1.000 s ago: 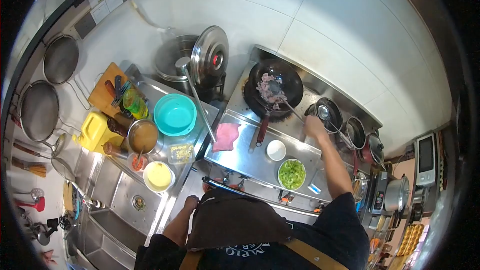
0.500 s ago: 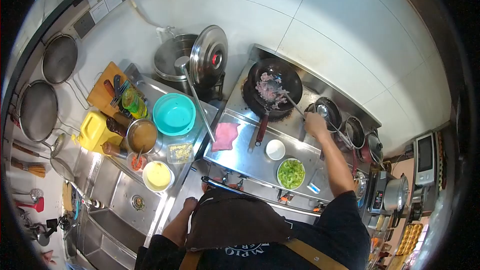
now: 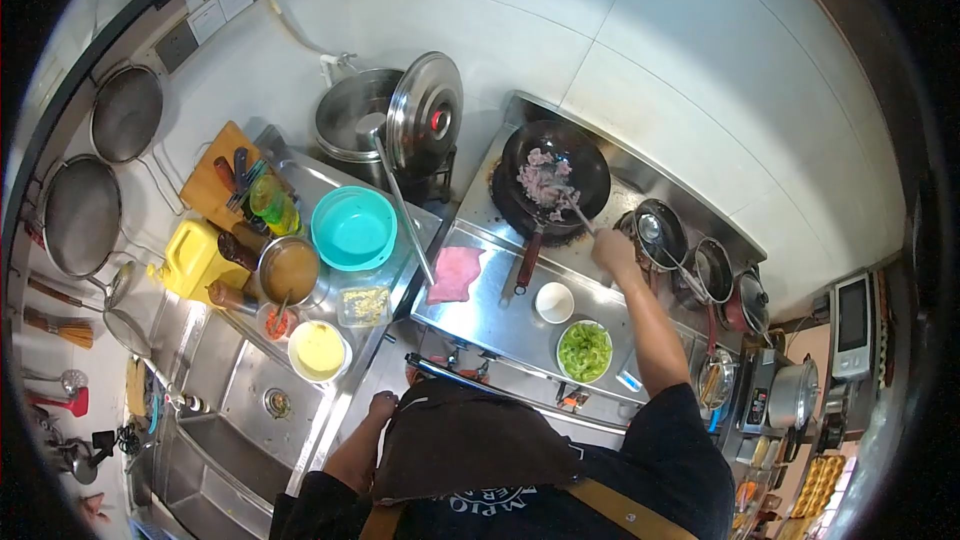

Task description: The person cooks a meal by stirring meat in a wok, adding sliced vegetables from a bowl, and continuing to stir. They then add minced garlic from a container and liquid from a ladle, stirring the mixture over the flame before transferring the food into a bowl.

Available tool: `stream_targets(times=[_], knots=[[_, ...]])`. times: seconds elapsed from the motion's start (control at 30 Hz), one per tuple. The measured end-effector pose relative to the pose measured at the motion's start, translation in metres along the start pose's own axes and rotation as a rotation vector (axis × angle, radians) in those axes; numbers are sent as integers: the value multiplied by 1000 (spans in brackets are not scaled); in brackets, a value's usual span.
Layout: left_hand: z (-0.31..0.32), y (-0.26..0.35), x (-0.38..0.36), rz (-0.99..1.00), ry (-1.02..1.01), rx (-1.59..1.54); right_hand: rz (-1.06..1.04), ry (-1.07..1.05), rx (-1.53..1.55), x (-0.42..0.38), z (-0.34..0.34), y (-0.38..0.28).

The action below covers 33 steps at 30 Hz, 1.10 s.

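Currently right hand (image 3: 613,252) closed round the utensil (image 3: 582,217); its far end is in the meat (image 3: 545,180), in the wok (image 3: 592,175) ahead-left of that hand. Cup (image 3: 554,303) and greens (image 3: 584,351) sit nearer the body from it. Left hand (image 3: 383,405) low, can't tell grip. Shirt (image 3: 487,502) print: "MPIO" legible, rest unclear. Bottle (image 3: 273,202) left-ahead of left hand, label unreadable.
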<state>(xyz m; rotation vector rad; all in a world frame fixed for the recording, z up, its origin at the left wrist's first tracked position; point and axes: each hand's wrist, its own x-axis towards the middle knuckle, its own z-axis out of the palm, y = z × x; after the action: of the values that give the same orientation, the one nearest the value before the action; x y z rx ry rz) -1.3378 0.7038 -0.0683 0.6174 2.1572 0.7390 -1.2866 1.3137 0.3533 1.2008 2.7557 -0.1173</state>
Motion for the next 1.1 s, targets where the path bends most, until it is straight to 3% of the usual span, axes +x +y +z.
stream_targets(times=[0.13, 0.3, 0.43, 0.53, 0.63, 0.73, 0.83, 0.9, 0.97, 1.07, 1.1], knots=[[8, -13, -13, 28, -16, 23, -11, 21, 7, 3, 19, 3], [-7, 2, -11, 115, 0, -58, -12, -33, -128, -7, -53, 22], [-1, -5, -8, 44, 45, 31, -8, -130, -210, -41, -119, 20], [2, -7, -8, 27, 29, 26, -38, -190, -307, -41, -119, 28], [4, -12, -4, 84, -21, 98, -101, -129, -267, -18, -68, 28], [-8, 11, -3, 54, -24, -6, -79, -7, -20, 17, -6, 28], [-16, 21, 3, 244, 25, 49, -78, 82, 117, 33, 20, 12], [-10, 21, 8, -21, 25, -302, -141, 134, 53, 52, 51, 18], [-14, 32, 4, -241, -4, -512, -148, 44, 56, 43, 40, 16], [-19, 28, -2, 156, 15, -158, -142, -30, 6, 27, -3, 19], [-11, 14, -1, 174, 20, -57, -133, -46, -20, 20, -18, 25]])
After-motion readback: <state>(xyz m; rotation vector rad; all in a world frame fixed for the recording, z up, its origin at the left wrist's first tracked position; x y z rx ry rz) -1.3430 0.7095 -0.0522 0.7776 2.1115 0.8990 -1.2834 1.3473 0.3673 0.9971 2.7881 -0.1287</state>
